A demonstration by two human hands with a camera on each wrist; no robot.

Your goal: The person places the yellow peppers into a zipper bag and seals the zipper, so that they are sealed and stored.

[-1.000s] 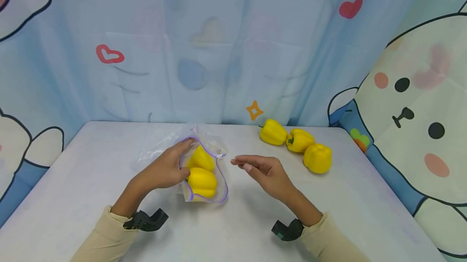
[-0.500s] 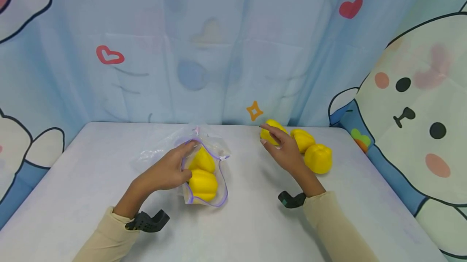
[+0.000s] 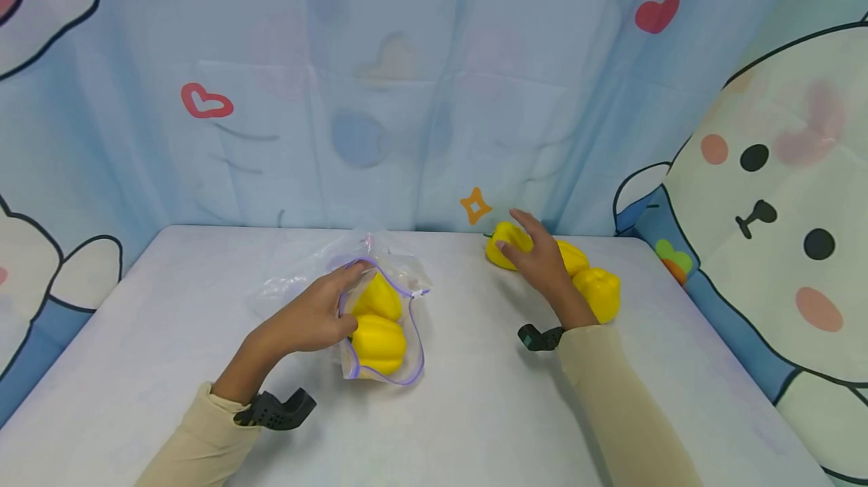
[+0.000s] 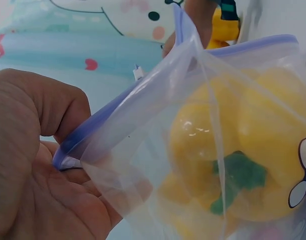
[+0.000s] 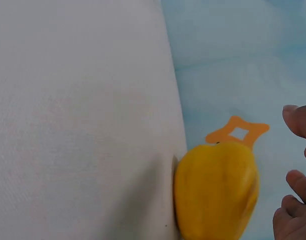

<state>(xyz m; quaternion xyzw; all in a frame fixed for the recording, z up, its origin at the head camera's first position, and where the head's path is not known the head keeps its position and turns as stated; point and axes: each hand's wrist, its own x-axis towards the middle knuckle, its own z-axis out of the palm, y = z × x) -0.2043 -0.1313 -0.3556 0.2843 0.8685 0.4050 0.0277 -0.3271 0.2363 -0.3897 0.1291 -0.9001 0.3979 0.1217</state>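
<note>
My left hand (image 3: 315, 313) grips the purple-edged rim of a clear plastic zip bag (image 3: 414, 336). Inside the bag are yellow bell peppers (image 3: 380, 344), two of them visible from above; through the plastic in the left wrist view, a green stem (image 4: 240, 172) shows. Spread fingers and thumb of my right hand (image 3: 542, 262) hover around the leftmost loose bell pepper (image 3: 505, 234) at the table's back edge. In the right wrist view that bell pepper (image 5: 215, 192) stands apart from the fingertips (image 5: 299, 185). Contact by the thumb cannot be judged from above.
Two more yellow bell peppers, a partly covered middle one (image 3: 572, 255) and a right one (image 3: 602, 292), lie beside and under my right forearm. The white table (image 3: 461, 411) ends at a blue patterned curtain (image 3: 407, 155).
My right hand has moved from beside the bag to the far right, up to the leftmost loose bell pepper, with its fingers spreading. My left hand keeps holding the bag in place.
</note>
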